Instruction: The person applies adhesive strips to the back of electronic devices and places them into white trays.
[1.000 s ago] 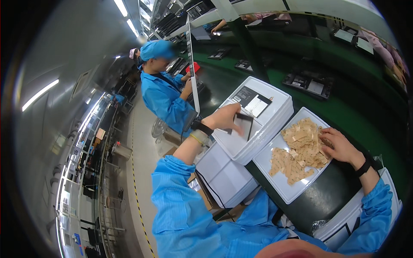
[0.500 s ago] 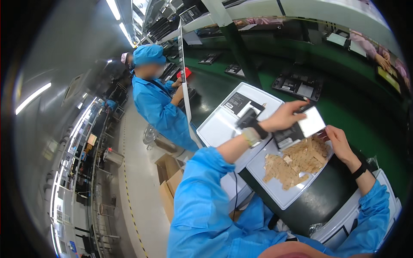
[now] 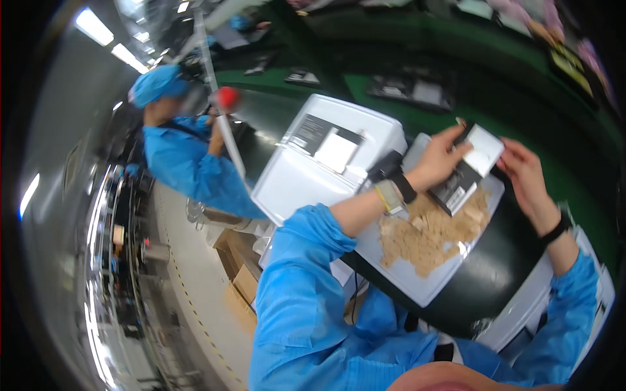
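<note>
Above a dark green table, the left hand grips a flat black-and-white pack, the right hand bends at its white end, grip unclear, with many thin tan bits left below them and a second black-and-white pack lying unheld to their left.

Co-worker: dressed in blue, well left of my left hand.
Red object: blurred, by that co-worker, also well left of my left hand.
Cardboard box: open, left of my left hand and nearer my body.
Dark device: on the green bench, beyond my left hand.
Pink sleeve: blurred, well beyond my right hand.
</note>
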`<action>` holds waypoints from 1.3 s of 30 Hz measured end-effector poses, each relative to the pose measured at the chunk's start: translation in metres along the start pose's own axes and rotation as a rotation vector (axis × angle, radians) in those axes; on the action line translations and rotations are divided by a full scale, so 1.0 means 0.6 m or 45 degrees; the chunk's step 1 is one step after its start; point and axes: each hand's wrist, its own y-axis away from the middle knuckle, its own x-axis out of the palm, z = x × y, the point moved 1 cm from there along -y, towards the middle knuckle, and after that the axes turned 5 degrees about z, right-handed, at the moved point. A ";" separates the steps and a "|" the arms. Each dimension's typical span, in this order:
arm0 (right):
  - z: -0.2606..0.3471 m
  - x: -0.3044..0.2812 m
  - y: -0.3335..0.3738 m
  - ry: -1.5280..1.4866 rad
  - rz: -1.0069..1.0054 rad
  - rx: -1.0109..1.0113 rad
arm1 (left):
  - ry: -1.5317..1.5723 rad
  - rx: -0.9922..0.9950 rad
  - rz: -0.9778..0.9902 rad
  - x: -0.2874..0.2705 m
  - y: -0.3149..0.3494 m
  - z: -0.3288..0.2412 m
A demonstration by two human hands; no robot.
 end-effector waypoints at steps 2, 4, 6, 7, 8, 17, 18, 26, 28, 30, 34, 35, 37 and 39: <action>-0.002 -0.008 -0.006 -0.012 -0.013 0.007 | 0.214 -0.110 0.034 0.006 0.002 -0.001; -0.004 -0.012 -0.010 0.039 -0.095 0.041 | 0.351 -0.222 0.045 0.010 0.005 -0.009; -0.007 -0.009 -0.010 0.096 -0.194 0.078 | 0.468 -0.243 -0.009 0.017 0.007 -0.022; -0.008 -0.005 -0.007 0.134 -0.257 0.124 | 0.535 -0.215 -0.065 0.020 0.009 -0.026; -0.006 0.000 0.000 0.079 -0.184 0.108 | 0.546 -0.244 -0.094 0.020 0.009 -0.032; 0.022 0.034 0.020 -0.053 0.035 0.080 | 0.450 -0.339 -0.127 0.027 0.010 -0.047; 0.021 0.034 0.021 0.023 -0.045 0.132 | 0.338 -0.272 -0.088 0.029 0.012 -0.050; 0.016 0.036 0.020 0.187 0.066 -0.140 | 0.386 -0.250 0.180 0.032 0.017 -0.055; 0.020 0.035 0.016 0.237 -0.099 -0.134 | 0.547 -0.265 0.108 0.030 0.015 -0.052; 0.021 0.043 0.021 0.304 -0.066 -0.143 | 0.486 -0.283 0.010 0.028 0.014 -0.050; 0.009 0.074 0.054 0.277 0.178 -0.151 | 0.377 -0.272 -0.089 0.036 0.018 -0.047; 0.009 0.076 0.060 0.299 0.203 -0.210 | 0.335 -0.235 -0.093 0.038 0.019 -0.047; 0.007 0.075 0.061 0.352 0.148 -0.120 | 0.309 -0.229 -0.091 0.041 0.021 -0.045; 0.007 0.069 0.053 0.389 0.148 -0.106 | 0.287 -0.199 -0.104 0.039 0.020 -0.043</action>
